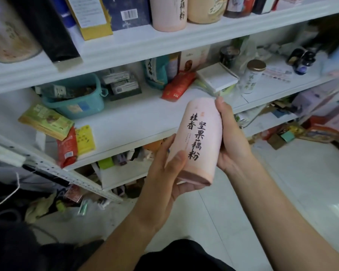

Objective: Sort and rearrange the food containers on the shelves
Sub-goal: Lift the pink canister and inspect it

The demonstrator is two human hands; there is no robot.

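Both hands hold a pink cylindrical canister [199, 137] with black Chinese lettering, in front of the middle shelf [129, 122]. My left hand [164, 173] cups its lower end, thumb across the front. Along its right side my right hand [230, 137] grips it, fingertips reaching the top rim. A matching pink canister [168, 12] stands on the top shelf [137, 44] beside a cream canister [204, 8].
The middle shelf carries a teal basket [76, 98], red packet [178, 86], white lidded box [218, 78] and gold-capped jar [252, 76]. Red and yellow packets [74, 145] hang off its front edge. Clutter fills the lower shelves and the floor at left.
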